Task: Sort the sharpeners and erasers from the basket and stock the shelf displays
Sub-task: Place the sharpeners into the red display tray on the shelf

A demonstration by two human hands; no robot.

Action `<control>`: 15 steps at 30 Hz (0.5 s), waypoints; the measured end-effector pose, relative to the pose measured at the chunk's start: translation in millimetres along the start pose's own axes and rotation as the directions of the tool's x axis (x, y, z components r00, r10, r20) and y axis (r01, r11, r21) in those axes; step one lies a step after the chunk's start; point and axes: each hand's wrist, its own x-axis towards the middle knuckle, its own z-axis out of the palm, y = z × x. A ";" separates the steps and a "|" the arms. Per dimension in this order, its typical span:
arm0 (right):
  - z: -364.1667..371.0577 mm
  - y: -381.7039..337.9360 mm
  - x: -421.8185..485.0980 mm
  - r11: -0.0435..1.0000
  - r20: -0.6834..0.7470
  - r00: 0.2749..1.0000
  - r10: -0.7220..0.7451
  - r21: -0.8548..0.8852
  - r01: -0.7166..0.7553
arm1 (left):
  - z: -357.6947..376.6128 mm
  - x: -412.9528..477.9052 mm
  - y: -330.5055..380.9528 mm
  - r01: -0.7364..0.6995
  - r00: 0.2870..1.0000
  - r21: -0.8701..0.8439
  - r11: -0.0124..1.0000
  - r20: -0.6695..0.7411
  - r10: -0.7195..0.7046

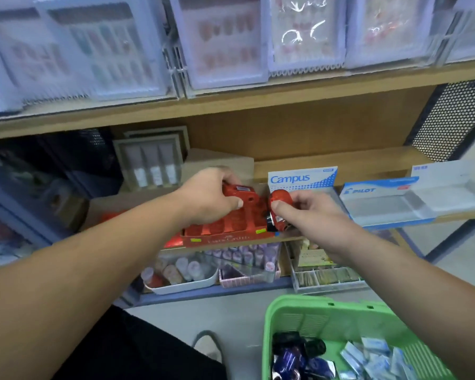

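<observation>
A red display box (231, 229) of sharpeners sits on the middle shelf. My left hand (211, 196) grips a red sharpener (237, 192) at the back of that box. Beside the box's right end, my right hand (305, 212) pinches another red sharpener (280, 197) with a dark base. The green basket (313, 314) stands on the floor at the lower right, holding several dark blue and black sharpeners (299, 357) and a pile of pale blue wrapped erasers (373, 357).
A Campus box (302, 178) and a clear Pilot tray (381, 198) stand right of the red box. The bottom shelf holds small bottles in a white tray (181, 272) and a pink bin (247, 261). Clear packaged items fill the top shelf (231, 102).
</observation>
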 end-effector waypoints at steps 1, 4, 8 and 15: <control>13.9 1.2 5.0 1.000 0.005 1.000 -0.010 0.012 0.010 | -6.3 -0.2 -10.1 0.025 0.999 -0.014 1.000 -0.026 -0.025; 48.6 5.0 17.4 1.000 0.000 1.000 -0.023 0.007 0.023 | -21.7 -1.7 -42.6 0.069 0.993 -0.020 0.997 -0.094 -0.070; 80.8 15.0 29.7 0.986 -0.014 0.995 -0.102 -0.133 0.099 | -33.6 -4.5 -81.2 0.095 0.995 0.026 0.995 -0.028 -0.095; 85.6 27.4 39.2 0.982 -0.025 0.996 -0.088 -0.170 0.083 | -28.3 15.0 -116.2 0.053 0.984 -0.111 0.992 -0.161 -0.071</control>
